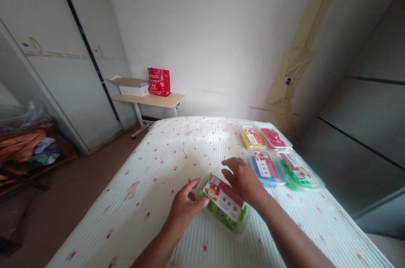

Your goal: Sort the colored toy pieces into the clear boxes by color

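Note:
A clear plastic container (225, 202) with light green pieces inside and a red and white label on its lid lies at an angle on the patterned cover. At its left end is my left hand (186, 202), thumb and forefinger apart, the thumb at the container's edge. My right hand (242, 177) hovers over the far right side, fingers spread and partly bent, hiding part of the label. Whether its fingertips touch the lid, I cannot tell.
To the right sit similar containers: yellow (252, 138), pink (275, 138), blue (267, 169) and green (299, 171). All rest on a table with a white spotted cover (158, 166). Beyond its far left corner, a small table (172, 100) holds a red bag (159, 82) and a white box (134, 90).

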Tool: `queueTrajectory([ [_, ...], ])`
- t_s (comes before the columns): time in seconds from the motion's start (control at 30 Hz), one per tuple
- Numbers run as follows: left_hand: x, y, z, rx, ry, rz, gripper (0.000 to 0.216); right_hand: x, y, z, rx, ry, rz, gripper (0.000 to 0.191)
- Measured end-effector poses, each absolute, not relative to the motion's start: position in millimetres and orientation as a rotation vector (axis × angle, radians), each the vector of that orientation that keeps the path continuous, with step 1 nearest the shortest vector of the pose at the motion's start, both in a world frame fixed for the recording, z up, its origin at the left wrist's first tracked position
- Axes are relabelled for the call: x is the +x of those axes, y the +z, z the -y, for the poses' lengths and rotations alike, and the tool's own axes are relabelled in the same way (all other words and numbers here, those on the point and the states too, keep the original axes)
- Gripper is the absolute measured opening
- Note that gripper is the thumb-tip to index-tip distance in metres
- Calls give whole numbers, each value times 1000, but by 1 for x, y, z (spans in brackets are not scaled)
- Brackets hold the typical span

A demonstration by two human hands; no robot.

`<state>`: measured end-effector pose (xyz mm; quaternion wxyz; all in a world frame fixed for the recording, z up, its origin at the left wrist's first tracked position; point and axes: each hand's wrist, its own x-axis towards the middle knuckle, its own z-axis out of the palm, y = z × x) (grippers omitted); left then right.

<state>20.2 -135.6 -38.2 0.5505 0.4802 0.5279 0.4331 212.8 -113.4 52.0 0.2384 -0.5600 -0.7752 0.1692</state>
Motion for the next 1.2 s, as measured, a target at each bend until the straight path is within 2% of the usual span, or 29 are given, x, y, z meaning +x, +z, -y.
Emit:
queueTrajectory([
  [0.07, 19, -32, 135, 1038, 1084, -1257, 70, 198, 50, 89, -1588, 752, 2110, 20],
  [0.13, 18, -29, 134, 940, 1138, -1247, 62, 190, 40, 72, -1612, 929, 2070, 24],
  [0.37, 26, -38, 134, 808, 1168, -1179, 33, 196, 5, 64, -1589, 1319, 1620, 14],
  [0.73, 41, -40, 135, 667, 1309, -1223, 23, 195, -14, 67, -1411, 1447, 1179, 11],
  [1.2, 42, -36, 129, 769, 1319, -1305, 21, 200, -10, 77, -1397, 1468, 1190, 12],
])
